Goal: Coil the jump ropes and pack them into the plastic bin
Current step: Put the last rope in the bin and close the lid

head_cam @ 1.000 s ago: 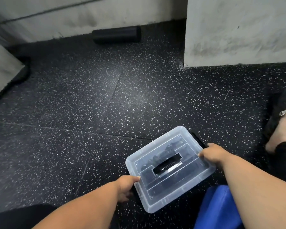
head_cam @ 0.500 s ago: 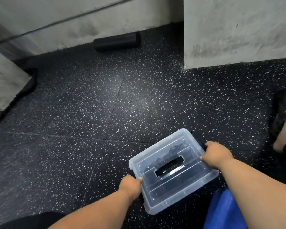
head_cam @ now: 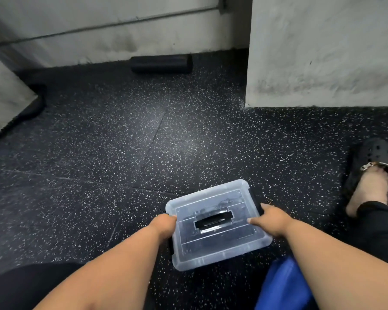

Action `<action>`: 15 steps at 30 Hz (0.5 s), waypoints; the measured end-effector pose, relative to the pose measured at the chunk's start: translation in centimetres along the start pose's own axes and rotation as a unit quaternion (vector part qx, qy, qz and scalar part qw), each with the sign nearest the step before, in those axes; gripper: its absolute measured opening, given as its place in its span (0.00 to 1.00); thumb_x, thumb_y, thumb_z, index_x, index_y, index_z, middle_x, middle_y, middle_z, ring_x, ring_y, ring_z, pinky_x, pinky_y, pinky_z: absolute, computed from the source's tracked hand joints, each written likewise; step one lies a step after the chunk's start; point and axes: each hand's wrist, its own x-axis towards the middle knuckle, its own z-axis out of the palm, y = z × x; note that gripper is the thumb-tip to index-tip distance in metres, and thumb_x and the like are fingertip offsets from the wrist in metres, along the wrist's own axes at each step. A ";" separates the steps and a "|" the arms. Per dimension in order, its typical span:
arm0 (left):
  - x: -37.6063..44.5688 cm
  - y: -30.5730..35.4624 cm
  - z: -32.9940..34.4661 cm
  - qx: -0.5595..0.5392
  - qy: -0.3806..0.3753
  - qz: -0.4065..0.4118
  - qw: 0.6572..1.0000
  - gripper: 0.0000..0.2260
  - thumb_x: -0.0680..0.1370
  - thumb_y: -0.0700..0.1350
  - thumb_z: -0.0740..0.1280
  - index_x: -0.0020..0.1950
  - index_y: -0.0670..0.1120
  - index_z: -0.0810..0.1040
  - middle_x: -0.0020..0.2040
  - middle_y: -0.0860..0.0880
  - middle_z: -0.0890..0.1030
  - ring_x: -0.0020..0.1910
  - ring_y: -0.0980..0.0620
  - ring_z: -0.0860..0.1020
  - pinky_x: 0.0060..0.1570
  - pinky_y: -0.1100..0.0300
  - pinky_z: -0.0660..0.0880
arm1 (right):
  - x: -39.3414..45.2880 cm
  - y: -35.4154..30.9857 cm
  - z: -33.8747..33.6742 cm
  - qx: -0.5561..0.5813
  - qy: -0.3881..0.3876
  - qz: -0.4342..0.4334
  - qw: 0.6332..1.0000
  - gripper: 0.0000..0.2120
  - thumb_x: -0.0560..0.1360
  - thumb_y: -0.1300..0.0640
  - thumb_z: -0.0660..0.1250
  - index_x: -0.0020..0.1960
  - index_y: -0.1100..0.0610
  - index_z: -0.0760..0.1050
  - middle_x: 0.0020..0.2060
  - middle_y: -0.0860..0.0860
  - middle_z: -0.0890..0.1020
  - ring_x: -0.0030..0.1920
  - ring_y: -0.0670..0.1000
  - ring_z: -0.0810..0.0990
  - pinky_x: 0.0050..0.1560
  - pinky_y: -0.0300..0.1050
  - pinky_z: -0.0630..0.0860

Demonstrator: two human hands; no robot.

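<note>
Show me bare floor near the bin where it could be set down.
Bare speckled floor lies ahead and left of the bin, bounded by the black roller and pillar. Crowded: right side, with the sandalled foot, and near side, with the blue object. Left hand and right hand flank the bin.

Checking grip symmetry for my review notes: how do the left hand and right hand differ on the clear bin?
The left hand curls around the bin's left edge; the right hand lies over the right edge, fingertips on the lid. Both touch the bin.
</note>
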 end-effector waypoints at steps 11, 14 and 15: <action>-8.6 2.2 -7.2 -0.113 0.035 0.121 0.986 0.29 0.86 0.63 0.54 0.66 0.41 0.80 0.62 0.42 0.83 0.60 0.42 0.81 0.66 0.47 0.75 | -11.4 -6.1 -0.4 0.233 0.138 -0.106 0.957 0.19 0.84 0.42 0.58 0.54 0.55 0.80 0.53 0.53 0.85 0.54 0.55 0.81 0.56 0.49 0.76; -12.5 1.8 -8.7 -0.155 0.039 0.165 0.973 0.28 0.86 0.64 0.54 0.70 0.44 0.78 0.61 0.45 0.84 0.58 0.45 0.81 0.66 0.48 0.75 | -15.1 -7.3 0.0 0.256 0.128 -0.136 0.948 0.20 0.85 0.44 0.57 0.52 0.54 0.82 0.48 0.52 0.86 0.50 0.54 0.83 0.51 0.50 0.79; -14.8 1.4 -9.6 -0.163 0.051 0.189 0.967 0.27 0.86 0.63 0.54 0.69 0.43 0.78 0.60 0.45 0.84 0.55 0.47 0.81 0.64 0.49 0.75 | -17.1 -8.1 -0.1 0.260 0.124 -0.147 0.946 0.20 0.86 0.44 0.56 0.53 0.53 0.82 0.47 0.52 0.86 0.47 0.53 0.83 0.47 0.48 0.77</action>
